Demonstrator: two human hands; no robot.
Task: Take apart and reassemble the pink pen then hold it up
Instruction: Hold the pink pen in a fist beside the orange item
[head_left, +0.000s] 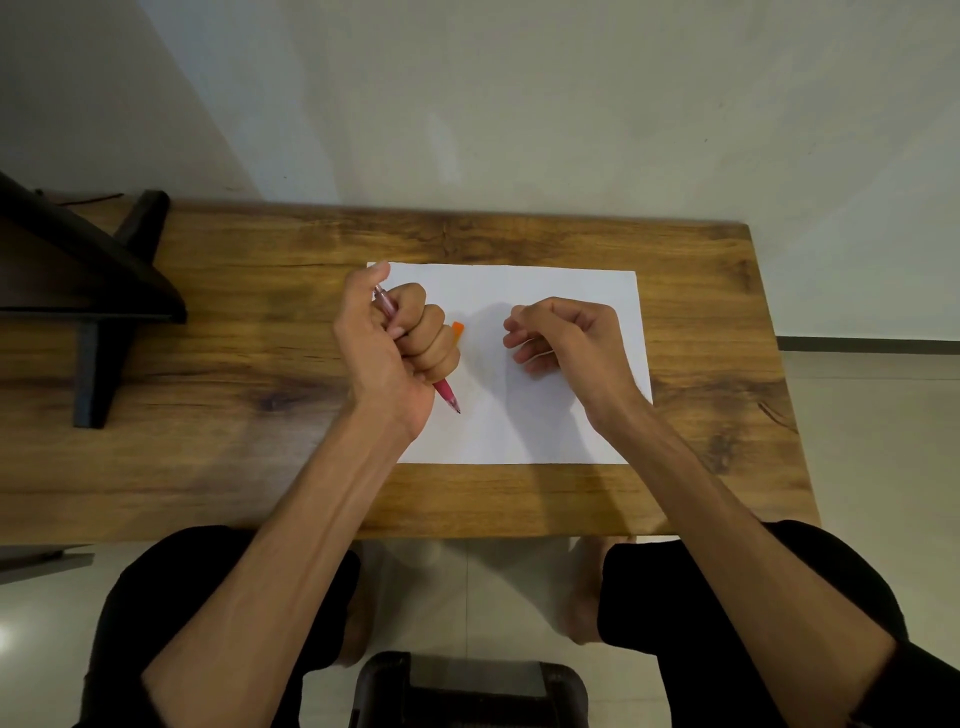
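Note:
My left hand (397, 343) grips the pink pen (448, 395) in a fist above the left part of a white sheet of paper (545, 421). The pen's tip points down and toward me, and its clear clicker end sticks out near my thumb. Most of the barrel is hidden inside the fist. My right hand (563, 335) hovers over the middle of the sheet, its fingers loosely curled and holding nothing, a short way right of the left hand. An orange item (457, 328) peeks out behind my left knuckles; only a small part shows.
The sheet lies on a wooden table (234, 395) against a pale wall. A dark stand (98, 291) occupies the table's left end. My knees and a dark stool (467, 686) are below the near edge.

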